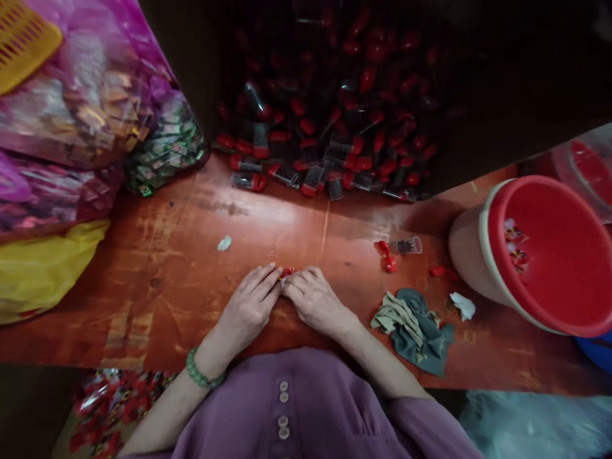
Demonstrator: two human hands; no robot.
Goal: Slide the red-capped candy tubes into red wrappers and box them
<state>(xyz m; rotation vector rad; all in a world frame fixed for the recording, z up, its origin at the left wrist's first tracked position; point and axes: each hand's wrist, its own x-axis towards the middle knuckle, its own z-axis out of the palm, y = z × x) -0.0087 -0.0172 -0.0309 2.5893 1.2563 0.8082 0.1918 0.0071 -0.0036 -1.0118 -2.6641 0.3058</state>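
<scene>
My left hand and my right hand meet over the wooden table, fingers closed together. Between their fingertips is a small red piece with a pale part below it; fingers hide most of it, so its kind is unclear. A green bead bracelet circles my left wrist. Further right lie a red plastic cap-like piece and a small clear tube with dark contents, lying on its side. A white scrap rests ahead of my left hand.
A dark open box at the back spills red-capped clear tubes onto the table. Bags of small packets crowd the left. On the right stand a red-rimmed bucket and crumpled cloths. Red pieces fill a box below.
</scene>
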